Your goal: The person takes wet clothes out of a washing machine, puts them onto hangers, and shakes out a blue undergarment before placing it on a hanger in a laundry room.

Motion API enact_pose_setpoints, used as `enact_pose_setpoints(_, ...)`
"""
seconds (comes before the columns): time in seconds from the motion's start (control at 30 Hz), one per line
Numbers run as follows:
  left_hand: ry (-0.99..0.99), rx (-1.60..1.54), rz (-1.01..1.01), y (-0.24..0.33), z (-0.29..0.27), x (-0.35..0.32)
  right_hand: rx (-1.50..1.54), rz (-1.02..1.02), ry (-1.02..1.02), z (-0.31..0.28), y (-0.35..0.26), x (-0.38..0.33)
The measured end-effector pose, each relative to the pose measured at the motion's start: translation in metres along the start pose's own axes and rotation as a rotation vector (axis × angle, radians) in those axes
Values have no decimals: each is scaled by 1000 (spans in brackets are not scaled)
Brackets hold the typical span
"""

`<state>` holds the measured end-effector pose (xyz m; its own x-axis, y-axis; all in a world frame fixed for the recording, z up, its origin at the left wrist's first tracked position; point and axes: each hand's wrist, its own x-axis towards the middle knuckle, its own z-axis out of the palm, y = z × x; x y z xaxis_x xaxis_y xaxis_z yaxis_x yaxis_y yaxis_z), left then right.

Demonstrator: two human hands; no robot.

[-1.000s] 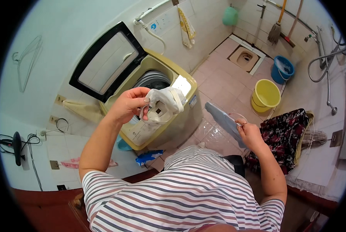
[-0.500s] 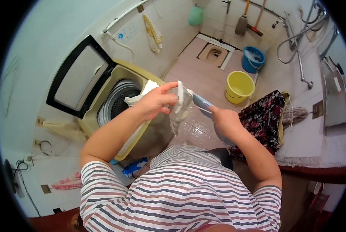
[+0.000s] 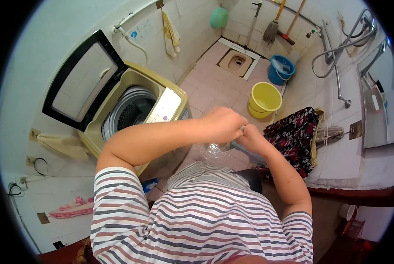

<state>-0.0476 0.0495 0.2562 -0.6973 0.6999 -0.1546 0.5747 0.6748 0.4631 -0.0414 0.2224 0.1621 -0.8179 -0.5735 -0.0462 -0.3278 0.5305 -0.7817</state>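
My left hand (image 3: 223, 125) is closed, its back covering whatever lies inside its fingers. Touching it, my right hand (image 3: 253, 140) is pinched shut just to the right. A small pale bit shows between the two sets of fingertips, too little to name. Under my right hand hangs a pale blue-grey piece (image 3: 249, 153), mostly hidden by the hand. Below my left hand is a shiny, clear, plastic-like patch (image 3: 214, 152). Left of my hands stands a top-loading washing machine (image 3: 172, 101), its dark-framed lid (image 3: 84, 83) raised and its metal drum (image 3: 131, 110) visible.
A yellow bucket (image 3: 265, 99) and a blue bucket (image 3: 280, 69) stand on the pink tiled floor (image 3: 201, 86) near a squat toilet (image 3: 237, 62). Dark floral cloth (image 3: 291, 136) hangs at the right. A mop (image 3: 271, 31) leans on the far wall.
My left hand has moved right to meet my right hand. The whitish cloth that hung from my left fingers is out of sight. The view has shifted slightly.
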Motion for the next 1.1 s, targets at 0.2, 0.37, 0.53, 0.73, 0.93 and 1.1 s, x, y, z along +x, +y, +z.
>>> enact_pose_setpoints(0.2,771,-367,213,-6,-50,-25,549,153,-158,-72,-43,-6)
enact_pose_setpoints(0.37,661,-468,-18,-65,47,-18,520,245,-7,-98,-77,-7)
enact_pose_setpoints(0.53,852,-396,-28,-77,103,43,433,274,8,-113,-90,-14)
enact_pose_setpoints(0.73,779,-373,26,-91,113,74,365,342,214,-135,-90,-28)
enact_pose_setpoints(0.93,669,-631,130,-83,17,15,-97,395,412,-162,-35,-50)
enact_pose_setpoints(1.1,292,-675,172,-51,-92,-4,-241,412,455,-163,-13,-62)
